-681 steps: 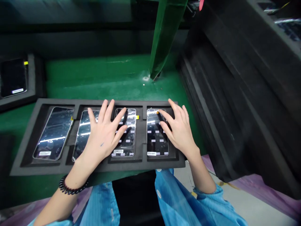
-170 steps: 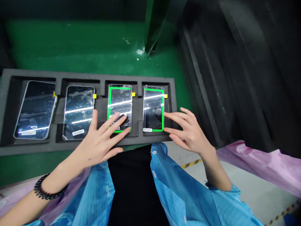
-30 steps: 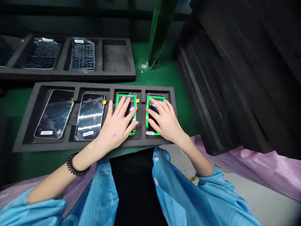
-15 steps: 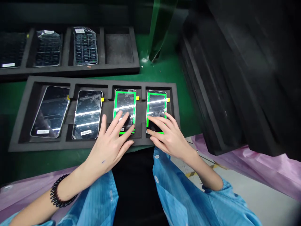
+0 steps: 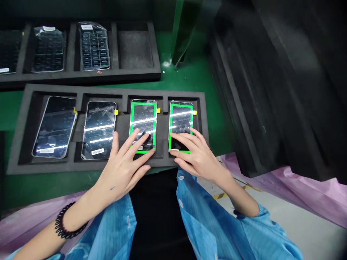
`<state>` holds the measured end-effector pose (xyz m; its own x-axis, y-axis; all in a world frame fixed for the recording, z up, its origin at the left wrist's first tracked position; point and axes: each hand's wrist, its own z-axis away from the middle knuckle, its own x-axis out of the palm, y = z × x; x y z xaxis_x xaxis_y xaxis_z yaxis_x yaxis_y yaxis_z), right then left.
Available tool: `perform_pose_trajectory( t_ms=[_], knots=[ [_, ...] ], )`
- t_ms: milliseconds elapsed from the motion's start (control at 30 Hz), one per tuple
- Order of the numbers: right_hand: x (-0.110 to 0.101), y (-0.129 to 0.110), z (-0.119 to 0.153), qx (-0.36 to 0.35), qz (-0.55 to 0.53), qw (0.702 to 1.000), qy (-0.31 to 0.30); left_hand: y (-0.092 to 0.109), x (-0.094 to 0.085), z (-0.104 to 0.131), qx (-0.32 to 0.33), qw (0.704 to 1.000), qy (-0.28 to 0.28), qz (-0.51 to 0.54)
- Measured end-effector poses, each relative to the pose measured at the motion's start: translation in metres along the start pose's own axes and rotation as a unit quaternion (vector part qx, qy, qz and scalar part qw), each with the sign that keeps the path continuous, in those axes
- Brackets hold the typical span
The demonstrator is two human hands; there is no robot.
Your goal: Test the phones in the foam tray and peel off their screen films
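Note:
A black foam tray point(image 5: 94, 167) lies before me with a smartphone in each of its compartments. My left hand point(image 5: 123, 166) is spread, its fingertips on the lower screen of the third smartphone point(image 5: 143, 117), which shows a bright green border. My right hand point(image 5: 196, 155) rests with fingers apart on the lower part of the rightmost smartphone point(image 5: 180, 121), also lit with a green border. The second smartphone point(image 5: 99, 124) and the leftmost, tilted smartphone point(image 5: 55, 124) have dark screens. Yellow tabs stick out at the phones' right edges, and small white labels sit near their lower ends.
Behind stands another black foam tray point(image 5: 135, 76) holding phones in clear wrap, such as a wrapped phone point(image 5: 94, 48). A green post point(image 5: 184, 32) rises from the green table point(image 5: 173, 83). Tall stacked black trays point(image 5: 252, 90) fill the right side.
The view has shifted slightly, so the trays sit a little higher and further left. Both hands stay on the same two phones, with small finger movements. The green borders remain lit.

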<state>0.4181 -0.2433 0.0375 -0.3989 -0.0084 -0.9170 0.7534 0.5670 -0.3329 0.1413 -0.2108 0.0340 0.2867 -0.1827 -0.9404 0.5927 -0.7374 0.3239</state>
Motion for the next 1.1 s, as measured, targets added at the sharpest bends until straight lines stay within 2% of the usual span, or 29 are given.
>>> perform_pose_trajectory(
  t_ms=[133, 267, 400, 567, 667, 767, 900, 1000, 1100],
  knots=[
    [0.0, 0.002, -0.002, 0.015, 0.018, 1.0, 0.004, -0.006, 0.004, -0.005, 0.008, 1.0, 0.002, -0.019],
    [0.0, 0.003, -0.001, -0.008, -0.006, 1.0, 0.002, -0.009, 0.005, -0.006, 0.019, 1.0, 0.022, 0.009],
    [0.0, 0.003, 0.001, 0.007, 0.003, 1.0, -0.006, -0.01, 0.006, -0.005, 0.017, 1.0, 0.014, 0.0],
    [0.001, 0.003, 0.002, -0.018, -0.041, 0.999, -0.022, -0.012, 0.004, -0.002, 0.014, 0.999, 0.019, 0.042],
    [0.001, 0.004, 0.002, -0.017, -0.034, 0.999, -0.009, -0.014, 0.002, 0.001, 0.02, 0.999, 0.02, 0.037],
    [-0.006, 0.01, 0.008, -0.005, -0.024, 0.999, 0.028, -0.017, 0.002, 0.003, 0.026, 0.996, 0.063, 0.051],
    [-0.024, 0.018, 0.028, 0.052, -0.01, 0.997, 0.061, -0.023, 0.004, 0.004, 0.015, 0.989, 0.13, 0.071],
    [-0.033, 0.019, 0.042, 0.068, 0.006, 0.997, 0.043, -0.023, 0.006, 0.004, -0.02, 0.984, 0.156, 0.08],
    [-0.032, 0.016, 0.046, 0.048, 0.019, 0.999, 0.008, -0.021, 0.005, 0.004, -0.059, 0.981, 0.16, 0.09]
  ],
)
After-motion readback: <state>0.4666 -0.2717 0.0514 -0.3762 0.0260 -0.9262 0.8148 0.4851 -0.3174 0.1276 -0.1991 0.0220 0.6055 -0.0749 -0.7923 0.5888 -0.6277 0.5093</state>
